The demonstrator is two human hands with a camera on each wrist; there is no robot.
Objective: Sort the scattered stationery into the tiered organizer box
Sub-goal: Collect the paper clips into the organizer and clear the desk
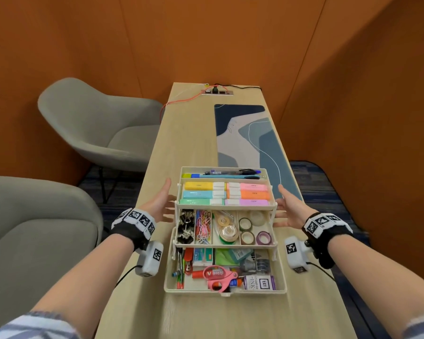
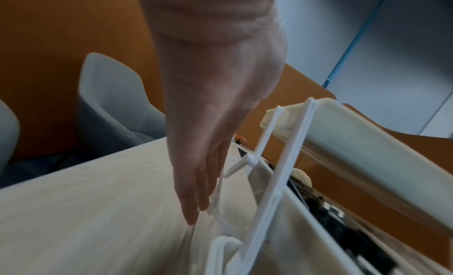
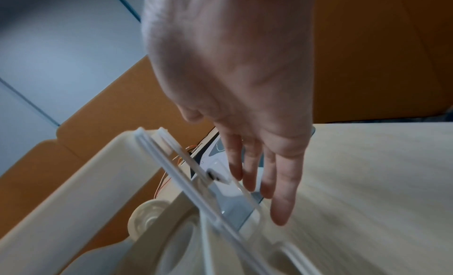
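Sorting looks done — no loose stationery shows on the table [image 1: 206, 148], everything sits in the tiered organizer box [image 1: 225, 288]. Step in hand, by my read: both hands flanking the box, about to fold the tiers shut or shift it. Left hand [image 1: 160, 204] just beside the left end of the upper trays, fingers straight and spread, holding nothing; the left wrist view shows its fingertips [image 2: 193, 211] at the white hinge arms [image 2: 272, 174], contact not certain. Right hand [image 1: 290, 208] mirrors it at the right end, fingers extended, nothing gripped; in the right wrist view the fingers [image 3: 282, 197] hang just beside the hinge struts, apart as far as I can tell.

Box sits near the table's near end, centred, left of the blue desk mat [image 1: 252, 143]. It is fanned open in 3 stepped tiers climbing away from the person: pens at the very back, highlighters [image 1: 227, 193] next, then clips and tape rolls [image 1: 253, 231], and the bottom tray with pink scissors [image 1: 222, 276] and an ink box [image 1: 260, 282]. Long axis runs left-right across the table, open side up, front latch edge toward the person.

Next move likely calls for even pressure from both sides — push the tiers toward the person together so the linkages fold without skewing, and watch that tall items don't jam.
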